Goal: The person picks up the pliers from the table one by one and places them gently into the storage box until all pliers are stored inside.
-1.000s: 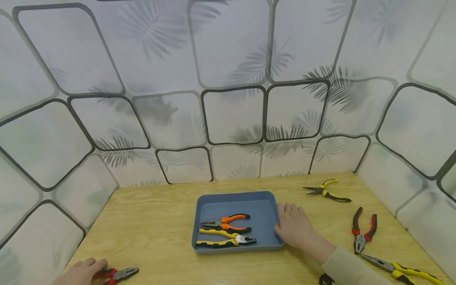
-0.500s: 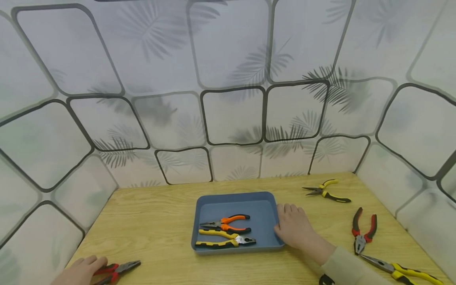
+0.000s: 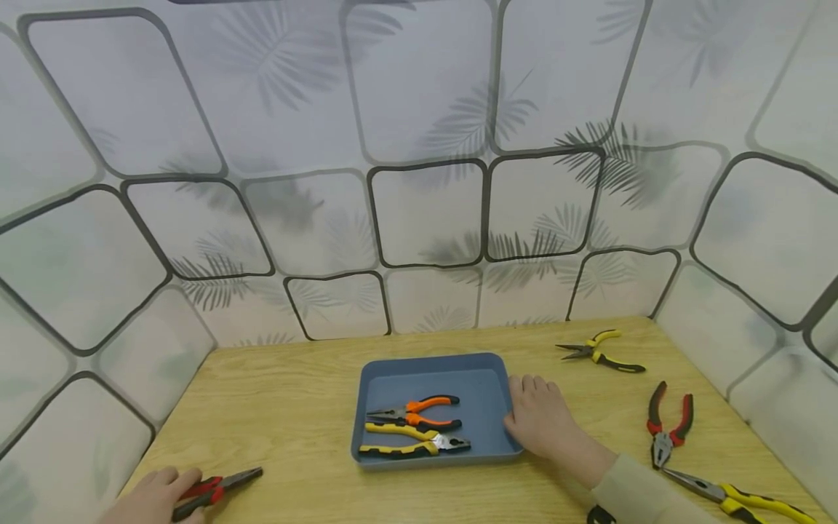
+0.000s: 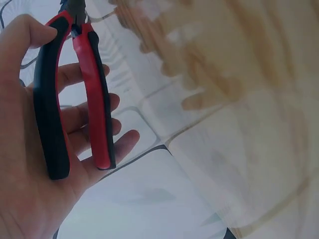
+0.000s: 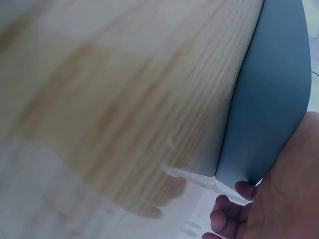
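— From the head view, how many pliers do you count?

— Six. Two lie side by side in the blue tray (image 3: 492, 389): the orange-handled needle-nose pliers (image 3: 416, 410) toward the wall, the yellow-and-black combination pliers (image 3: 414, 442) nearer me. Three lie on the wooden table (image 3: 294, 407) to my right: small yellow-and-black needle-nose pliers (image 3: 599, 351) near the back, red-and-black pliers (image 3: 666, 422) with the handles spread, and long yellow-handled needle-nose pliers (image 3: 740, 496) at the near edge. The sixth, the red-and-black pliers (image 3: 216, 490) at the near left corner, is in my left hand (image 3: 153, 497).

— And your two hands there?

— My left hand grips those pliers by the handles, with the metal nose pointing right, toward the tray. My right hand (image 3: 540, 418) rests against the tray's right rim, fingers laid fairly straight along it, thumb at the tray's near right corner.

— What does the left wrist view give?

— One pair only: the same pliers (image 4: 75, 94), two handles, red with black. They lie across my palm, my thumb on the outer handle, my four fingers (image 4: 112, 149) loosely bent behind them. Past the hand there is blurred wood and the patterned wall.

— And the right wrist view?

— One tray (image 5: 271, 94), seen from the outside, its blue wall standing on the table (image 5: 124, 99). My right hand's (image 5: 279, 199) fingers touch that wall. No pliers show here, and the view is blurred.
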Demonstrator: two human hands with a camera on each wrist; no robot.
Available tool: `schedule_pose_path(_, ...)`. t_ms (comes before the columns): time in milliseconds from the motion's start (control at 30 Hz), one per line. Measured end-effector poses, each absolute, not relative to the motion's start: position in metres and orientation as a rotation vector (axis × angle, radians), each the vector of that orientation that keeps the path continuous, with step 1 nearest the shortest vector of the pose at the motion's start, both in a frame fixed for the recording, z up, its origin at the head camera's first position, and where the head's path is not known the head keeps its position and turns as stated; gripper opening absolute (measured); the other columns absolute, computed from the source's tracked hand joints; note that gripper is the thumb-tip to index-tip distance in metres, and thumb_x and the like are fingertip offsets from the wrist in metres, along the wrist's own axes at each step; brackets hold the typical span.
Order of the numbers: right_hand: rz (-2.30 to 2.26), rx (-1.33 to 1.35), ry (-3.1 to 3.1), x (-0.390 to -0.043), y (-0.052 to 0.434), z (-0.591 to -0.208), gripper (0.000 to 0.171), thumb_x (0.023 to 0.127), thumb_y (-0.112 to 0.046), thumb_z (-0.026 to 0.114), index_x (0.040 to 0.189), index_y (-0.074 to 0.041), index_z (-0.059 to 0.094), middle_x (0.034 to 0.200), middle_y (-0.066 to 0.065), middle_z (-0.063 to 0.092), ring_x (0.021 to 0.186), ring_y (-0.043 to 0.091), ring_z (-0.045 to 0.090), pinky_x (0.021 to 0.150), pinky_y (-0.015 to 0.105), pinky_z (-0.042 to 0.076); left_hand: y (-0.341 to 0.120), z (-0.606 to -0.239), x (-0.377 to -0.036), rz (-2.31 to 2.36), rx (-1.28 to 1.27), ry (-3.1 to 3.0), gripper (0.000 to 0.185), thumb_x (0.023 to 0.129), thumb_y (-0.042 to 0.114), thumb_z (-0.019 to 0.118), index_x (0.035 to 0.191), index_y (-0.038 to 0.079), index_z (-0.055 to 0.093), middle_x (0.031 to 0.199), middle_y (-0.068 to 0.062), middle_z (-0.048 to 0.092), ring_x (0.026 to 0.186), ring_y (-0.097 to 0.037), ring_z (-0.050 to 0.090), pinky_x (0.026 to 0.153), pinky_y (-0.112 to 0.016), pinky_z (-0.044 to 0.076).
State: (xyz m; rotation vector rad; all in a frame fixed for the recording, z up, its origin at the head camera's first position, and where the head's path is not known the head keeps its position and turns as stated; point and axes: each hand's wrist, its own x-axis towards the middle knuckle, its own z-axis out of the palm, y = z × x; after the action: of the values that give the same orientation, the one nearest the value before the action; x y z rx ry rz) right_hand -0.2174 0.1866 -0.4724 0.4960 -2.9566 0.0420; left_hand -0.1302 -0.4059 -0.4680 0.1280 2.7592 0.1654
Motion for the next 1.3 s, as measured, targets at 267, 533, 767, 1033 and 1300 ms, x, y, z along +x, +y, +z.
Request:
schedule_pose_path(267,0.044,0.488,-2.961,-0.217,0.188,-0.476,0.038,0.094,-0.023,0.067,0.120,0.003,0.056,0.095,0.018,0.060,0.085,0.032,0.058,0.078,0.049,0.048,-0.400,-0.468,-0.130,0.134,0.113,2.841,0.047,0.097,0.044,0.067,0.123,0.006,0.065,0.088,-0.005,0.052,0.075,-0.020,0.046,0.066,-0.036,0.041)
schedule_pose_path(533,0.043,0.490,-2.952,-0.215,0.187,-0.473,0.039,0.094,-0.022,0.068,0.121,0.004,0.057,0.097,0.019,0.062,0.087,0.033,0.060,0.078,0.049,0.049,-0.392,-0.470,-0.125,0.000,0.194,3.068,0.030,0.094,0.038,0.071,0.111,0.015,0.063,0.079,-0.002,0.043,0.066,-0.016,0.036,0.058,-0.028,0.032)
schedule_pose_path(767,0.038,0.488,-2.960,-0.217,0.187,-0.475,0.038,0.094,-0.022,0.067,0.121,0.003,0.056,0.097,0.018,0.061,0.087,0.033,0.060,0.078,0.050,0.049,-0.389,-0.468,-0.126,-0.082,0.272,3.154,0.028,0.093,0.038,0.073,0.105,0.017,0.059,0.081,-0.001,0.043,0.069,-0.016,0.037,0.058,-0.028,0.030)
schedule_pose_path(1033,0.048,0.490,-2.950,-0.217,0.187,-0.475,0.035,0.094,-0.021,0.067,0.118,0.002,0.056,0.094,0.017,0.060,0.085,0.032,0.059,0.077,0.049,0.049,-0.383,-0.462,-0.130,-0.095,0.299,3.151,0.031,0.091,0.039,0.075,0.108,0.017,0.061,0.082,0.000,0.044,0.069,-0.015,0.037,0.060,-0.027,0.031)
schedule_pose_path(1300,0.045,0.493,-2.931,-0.217,0.187,-0.476,0.036,0.093,-0.021,0.068,0.118,0.002,0.057,0.094,0.017,0.060,0.084,0.031,0.058,0.075,0.048,0.048,-0.374,-0.457,-0.132,-0.100,0.342,3.211,0.033,0.087,0.042,0.081,0.105,0.021,0.063,0.081,0.003,0.045,0.069,-0.013,0.037,0.061,-0.028,0.034)
